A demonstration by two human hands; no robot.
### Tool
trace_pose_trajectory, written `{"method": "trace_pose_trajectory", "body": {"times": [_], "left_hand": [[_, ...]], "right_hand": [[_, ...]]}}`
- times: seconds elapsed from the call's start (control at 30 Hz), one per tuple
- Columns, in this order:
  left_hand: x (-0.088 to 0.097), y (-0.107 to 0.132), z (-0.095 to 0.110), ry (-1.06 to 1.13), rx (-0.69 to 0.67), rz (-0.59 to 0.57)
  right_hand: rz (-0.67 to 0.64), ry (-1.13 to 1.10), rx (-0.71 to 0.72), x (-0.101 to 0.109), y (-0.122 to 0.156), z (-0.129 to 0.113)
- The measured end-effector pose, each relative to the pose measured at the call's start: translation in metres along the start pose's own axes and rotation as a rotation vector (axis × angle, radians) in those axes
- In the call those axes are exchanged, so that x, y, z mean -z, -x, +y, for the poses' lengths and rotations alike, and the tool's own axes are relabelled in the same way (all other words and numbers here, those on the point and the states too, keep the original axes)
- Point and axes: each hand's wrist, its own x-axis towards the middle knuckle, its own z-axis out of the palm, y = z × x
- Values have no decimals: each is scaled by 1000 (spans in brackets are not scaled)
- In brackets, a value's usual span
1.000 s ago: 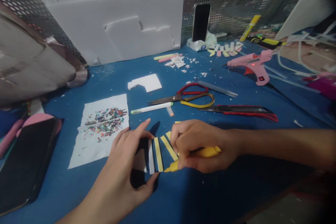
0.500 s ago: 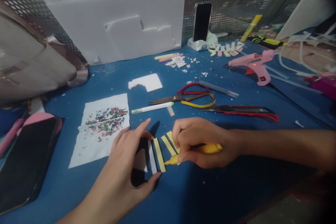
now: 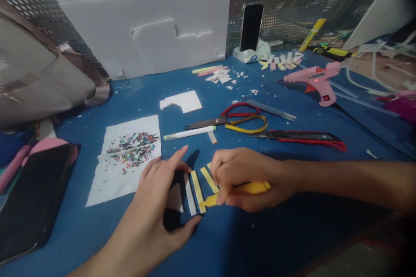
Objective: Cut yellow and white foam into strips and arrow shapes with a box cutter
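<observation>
My right hand [image 3: 247, 177] grips a yellow marker [image 3: 240, 191], its tip resting on a yellow-coloured foam strip [image 3: 197, 185] near the table's front. Beside it lie another yellow strip [image 3: 209, 179] and a white strip [image 3: 189, 188]. My left hand [image 3: 156, 207] lies flat on the blue table [image 3: 260, 233], fingers spread, thumb and forefinger bracketing the strips and pressing a white foam piece [image 3: 174, 198] that it partly hides.
A white sheet with glitter bits [image 3: 126, 156] lies left of my hands, a dark phone [image 3: 29, 199] further left. Behind are a white pen [image 3: 188, 133], scissors [image 3: 234, 120], a red cutter [image 3: 299, 136], a pink glue gun [image 3: 315, 78], foam scraps and a propped phone [image 3: 251, 28].
The marker tip has slid a little along the yellow strip, first up, then back down and left. My left hand has stayed in place.
</observation>
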Motion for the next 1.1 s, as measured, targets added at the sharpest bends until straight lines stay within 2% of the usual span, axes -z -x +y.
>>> {"method": "trace_pose_trajectory", "body": {"times": [0.53, 0.77, 0.93, 1.1], "left_hand": [[2, -2, 3, -11, -6, -9], [2, -1, 3, -16, -8, -7], [2, 1, 3, -14, 0, -18], [1, -1, 3, -12, 9, -19]], "right_hand": [[-76, -92, 91, -2, 0, 3], [2, -63, -39, 0, 1, 0], [-47, -99, 53, -1, 1, 2], [-15, -61, -4, -1, 0, 1]]}}
